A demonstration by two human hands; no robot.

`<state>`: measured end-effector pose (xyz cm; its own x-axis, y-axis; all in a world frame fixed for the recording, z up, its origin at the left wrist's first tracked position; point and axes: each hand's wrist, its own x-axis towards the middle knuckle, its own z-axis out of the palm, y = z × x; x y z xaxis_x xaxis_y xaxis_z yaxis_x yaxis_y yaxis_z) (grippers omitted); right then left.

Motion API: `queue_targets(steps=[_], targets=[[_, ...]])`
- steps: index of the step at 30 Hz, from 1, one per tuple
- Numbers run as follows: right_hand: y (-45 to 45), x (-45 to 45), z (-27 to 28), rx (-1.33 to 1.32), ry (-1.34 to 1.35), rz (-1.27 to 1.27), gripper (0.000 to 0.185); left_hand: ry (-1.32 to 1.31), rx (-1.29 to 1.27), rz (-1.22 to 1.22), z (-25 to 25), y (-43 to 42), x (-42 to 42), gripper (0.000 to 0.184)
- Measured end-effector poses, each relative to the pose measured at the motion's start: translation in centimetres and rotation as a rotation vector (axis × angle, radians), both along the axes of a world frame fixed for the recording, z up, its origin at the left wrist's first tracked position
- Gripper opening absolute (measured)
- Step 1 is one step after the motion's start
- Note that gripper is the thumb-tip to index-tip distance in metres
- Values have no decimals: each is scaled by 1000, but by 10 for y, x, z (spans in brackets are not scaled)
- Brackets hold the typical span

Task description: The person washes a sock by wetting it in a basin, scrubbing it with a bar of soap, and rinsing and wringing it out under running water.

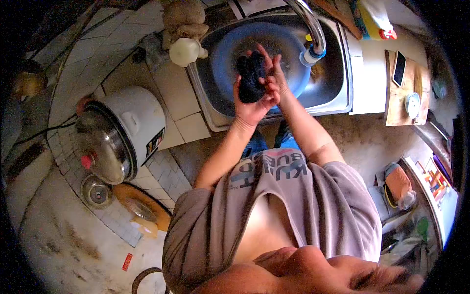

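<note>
A black, fuzzy-looking bundle (251, 78) is between my two hands over the sink; I cannot tell its exact kind. My left hand (257, 105) cups it from below, thumb on its left side and fingers curled round its right. Against the upper right of the bundle rests my right hand (275, 73), its fingertips at the top edge and thumb raised. Beneath both hands sits a blue basin (225, 46), inside the metal sink (338, 90). A curved faucet (313, 29) with a blue-and-white tip reaches over the basin's right side.
Left of the sink stand a pale round-topped object (184, 52) and a white rice cooker (142, 115) with a glass lid. On the right, a wooden board (394, 108) holds a phone (399, 68) and a small round container (412, 104). A red-capped bottle (374, 22) lies behind.
</note>
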<state>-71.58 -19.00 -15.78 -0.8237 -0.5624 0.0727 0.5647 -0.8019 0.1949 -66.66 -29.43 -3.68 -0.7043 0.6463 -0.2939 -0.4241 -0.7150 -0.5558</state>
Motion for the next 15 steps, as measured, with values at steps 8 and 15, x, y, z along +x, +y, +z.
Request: queue_targets(steps=[8, 15], targets=[[-23, -28, 69, 25, -35, -58, 41, 119, 24, 46, 26, 1, 12, 58], [-9, -51, 79, 1093, 142, 168, 29, 288, -286, -243, -8, -19, 4, 39]])
